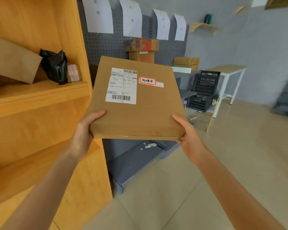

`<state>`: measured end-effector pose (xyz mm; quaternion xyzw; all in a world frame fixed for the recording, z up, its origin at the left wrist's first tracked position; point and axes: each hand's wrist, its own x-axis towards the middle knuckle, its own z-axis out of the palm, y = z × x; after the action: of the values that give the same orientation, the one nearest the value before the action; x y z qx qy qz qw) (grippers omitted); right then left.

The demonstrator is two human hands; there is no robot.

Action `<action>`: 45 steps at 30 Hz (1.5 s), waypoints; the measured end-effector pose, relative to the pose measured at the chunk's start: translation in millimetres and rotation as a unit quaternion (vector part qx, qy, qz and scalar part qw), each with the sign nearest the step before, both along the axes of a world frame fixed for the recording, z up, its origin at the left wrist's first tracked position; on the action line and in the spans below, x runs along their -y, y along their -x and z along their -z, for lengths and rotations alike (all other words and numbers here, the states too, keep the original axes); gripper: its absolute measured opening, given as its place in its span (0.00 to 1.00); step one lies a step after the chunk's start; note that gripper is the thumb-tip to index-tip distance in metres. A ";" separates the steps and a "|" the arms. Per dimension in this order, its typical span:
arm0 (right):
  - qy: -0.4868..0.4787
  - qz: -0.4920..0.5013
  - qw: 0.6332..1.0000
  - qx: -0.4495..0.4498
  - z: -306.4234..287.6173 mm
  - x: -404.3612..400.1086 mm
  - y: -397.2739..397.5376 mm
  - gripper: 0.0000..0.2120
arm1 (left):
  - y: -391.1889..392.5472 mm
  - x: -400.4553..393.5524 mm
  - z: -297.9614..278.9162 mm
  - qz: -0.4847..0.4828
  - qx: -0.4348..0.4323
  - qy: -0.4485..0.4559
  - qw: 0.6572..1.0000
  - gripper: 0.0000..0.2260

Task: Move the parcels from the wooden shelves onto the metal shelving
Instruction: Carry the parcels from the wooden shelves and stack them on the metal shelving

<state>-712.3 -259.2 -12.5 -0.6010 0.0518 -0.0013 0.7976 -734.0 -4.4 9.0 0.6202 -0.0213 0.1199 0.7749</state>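
The flat parcel (136, 100) is held in mid-air between the wooden shelves (40, 103) and the metal shelving (133, 161) — left hand (85, 131) and right hand (188, 131) each grip a near corner (2 hands keep it level).

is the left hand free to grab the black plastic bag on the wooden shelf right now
Probably not: the left hand grips the flat cardboard parcel along with the right hand. The black plastic bag sits unobstructed on the wooden shelf.

Glowing evenly in soft daylight; blurring and bending toward the edges; casting only faint shadows.
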 end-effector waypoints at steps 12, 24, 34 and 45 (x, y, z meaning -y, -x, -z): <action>-0.013 0.088 0.993 0.080 -11.2 166.1 -65.7 0.17 | -96.1 176.6 -4.1 0.045 0.032 0.006 0.998 0.26; -0.018 0.103 0.991 0.079 -0.8 269.9 -180.2 0.25 | -213.7 278.7 13.6 0.050 0.012 0.013 0.999 0.26; 0.000 0.101 0.991 0.082 5.5 325.8 -346.6 0.25 | -382.2 332.7 23.6 0.049 0.009 0.014 0.999 0.21; 0.012 0.111 0.990 0.081 3.7 410.3 -504.6 0.25 | -547.1 416.8 24.5 0.061 -0.005 0.028 0.998 0.25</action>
<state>-207.7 -669.5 -16.2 -0.5992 0.0528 -0.1392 0.7866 -187.0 -421.2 -15.5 0.5965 -0.0523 0.0696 0.7979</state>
